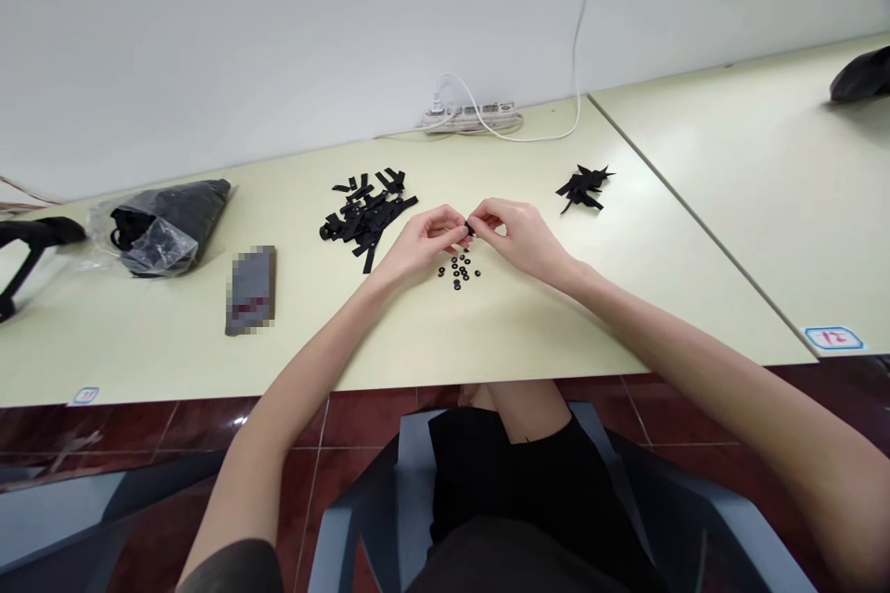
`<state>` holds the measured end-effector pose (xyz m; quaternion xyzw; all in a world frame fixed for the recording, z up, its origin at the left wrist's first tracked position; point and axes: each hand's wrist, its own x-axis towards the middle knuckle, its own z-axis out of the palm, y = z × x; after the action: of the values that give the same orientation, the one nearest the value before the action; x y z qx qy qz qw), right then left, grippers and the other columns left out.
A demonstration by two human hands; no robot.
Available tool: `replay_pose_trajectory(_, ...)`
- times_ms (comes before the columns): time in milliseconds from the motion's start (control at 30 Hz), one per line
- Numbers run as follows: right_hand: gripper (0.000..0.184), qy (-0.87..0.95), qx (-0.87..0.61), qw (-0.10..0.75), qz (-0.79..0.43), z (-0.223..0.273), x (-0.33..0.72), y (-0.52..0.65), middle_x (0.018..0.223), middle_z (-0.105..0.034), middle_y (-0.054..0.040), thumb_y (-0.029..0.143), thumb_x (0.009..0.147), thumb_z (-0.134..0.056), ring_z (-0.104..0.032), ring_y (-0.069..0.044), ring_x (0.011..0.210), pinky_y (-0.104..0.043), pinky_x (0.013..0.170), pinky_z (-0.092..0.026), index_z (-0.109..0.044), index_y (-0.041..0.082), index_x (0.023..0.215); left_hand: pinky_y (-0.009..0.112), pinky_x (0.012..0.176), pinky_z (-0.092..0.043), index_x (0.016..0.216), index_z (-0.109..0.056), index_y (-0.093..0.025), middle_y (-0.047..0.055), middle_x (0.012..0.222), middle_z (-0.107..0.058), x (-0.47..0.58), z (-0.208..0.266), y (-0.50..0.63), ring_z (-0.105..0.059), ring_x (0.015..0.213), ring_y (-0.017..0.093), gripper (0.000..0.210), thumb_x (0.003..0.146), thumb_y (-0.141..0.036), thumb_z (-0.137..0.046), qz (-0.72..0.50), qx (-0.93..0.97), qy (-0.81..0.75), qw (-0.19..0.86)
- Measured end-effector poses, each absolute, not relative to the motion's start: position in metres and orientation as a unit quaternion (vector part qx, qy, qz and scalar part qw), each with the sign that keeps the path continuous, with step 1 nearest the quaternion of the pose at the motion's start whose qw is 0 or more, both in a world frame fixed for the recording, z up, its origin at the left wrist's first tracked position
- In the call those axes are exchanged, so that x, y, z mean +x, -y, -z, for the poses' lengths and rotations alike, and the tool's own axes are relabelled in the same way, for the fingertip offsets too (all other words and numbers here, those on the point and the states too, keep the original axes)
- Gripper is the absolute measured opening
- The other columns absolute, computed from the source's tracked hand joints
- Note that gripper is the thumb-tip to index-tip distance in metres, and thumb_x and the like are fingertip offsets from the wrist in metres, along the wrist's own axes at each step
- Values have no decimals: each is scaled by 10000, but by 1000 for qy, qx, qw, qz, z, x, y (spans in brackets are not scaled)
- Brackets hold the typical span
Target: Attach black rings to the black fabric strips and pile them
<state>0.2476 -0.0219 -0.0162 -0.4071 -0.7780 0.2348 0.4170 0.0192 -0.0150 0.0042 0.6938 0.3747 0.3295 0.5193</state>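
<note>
A small black piece (469,227) is pinched between the thumb and forefinger tips of the left hand (417,243) and the right hand (527,236), above the middle of the table (417,352). Just below, toward the front edge, small black rings (464,273) are scattered. Black strips (368,218) are heaped left of the hands; a smaller black pile (585,188) is set toward the right edge. A power strip (469,118) is placed along the back edge, and a plastic-wrapped dark bundle (177,227) is laid near the back left.
</note>
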Motion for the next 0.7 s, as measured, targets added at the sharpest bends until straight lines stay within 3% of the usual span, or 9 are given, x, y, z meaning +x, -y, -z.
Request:
replay_pose_trajectory(333,208,763,-430,431,-216,22,242,24,898,-788,-68,312,1069,-569,-659,-206,792,-375,778,-499,-639,242,887,398,961,-621,1005,-741,-177,69,954,-791,23,2,12,-768,926,195,453,929,-584,-924,-348,669,-354,553)
replay_pose_trajectory(567,193,746,-443,426,-258,20,239,23,909,-802,-70,318,1061,-564,-691,-216,813,-371,795,-494,-631,239,899,381,963,-616,1016,-722,-180,62,967,-783,24,1,14,-769,930,184,381,964,-520,-884,-341,673,-350,556)
replay_pose_trajectory(700,230,756,-476,378,-243,14,243,23,846,-753,-48,303,1077,-546,-590,-190,736,-358,739,-421,-573,247,856,368,946,-611,1006,-679,-199,38,933,-758,23,0,14,-761,921,174,288,979,-444,-827,-318,688,-357,546)
